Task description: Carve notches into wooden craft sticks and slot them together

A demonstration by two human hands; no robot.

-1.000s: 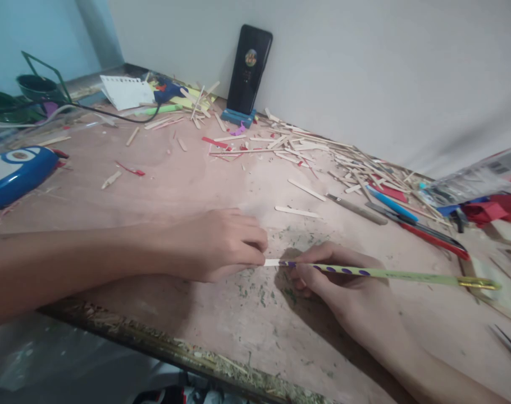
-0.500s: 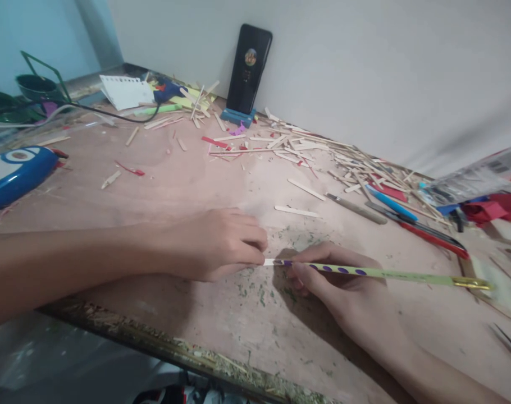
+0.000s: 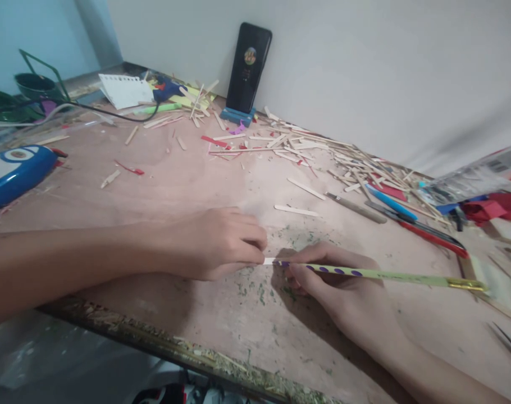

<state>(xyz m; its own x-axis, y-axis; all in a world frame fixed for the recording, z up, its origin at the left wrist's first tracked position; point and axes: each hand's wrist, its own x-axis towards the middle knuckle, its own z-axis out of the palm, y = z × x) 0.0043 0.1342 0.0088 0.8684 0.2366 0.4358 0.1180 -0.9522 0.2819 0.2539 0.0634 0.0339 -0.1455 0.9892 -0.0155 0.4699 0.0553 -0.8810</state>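
Observation:
My right hand [image 3: 343, 280] is closed in a writing grip round a pale green pencil [image 3: 407, 276] with purple dots and a gold ferrule at its rear. The pencil lies almost level, and its tip meets the bare end of a pale flat stick [image 3: 269, 261], apparently a craft stick. My left hand [image 3: 226, 244] presses that stick against the tabletop with closed fingers, hiding most of its length. Green crumbs lie around both hands.
Craft sticks [image 3: 352, 163] are heaped along the wall. A phone [image 3: 249, 70] stands in a blue holder [image 3: 238, 116]. To the right lie a grey-handled knife [image 3: 359, 209] and a red-and-black tool [image 3: 436, 238]. A blue-and-white object [image 3: 19, 179] sits at left.
The pencil has slid slightly left, its tip moving a little along the stick towards my left hand. My left hand stays put.

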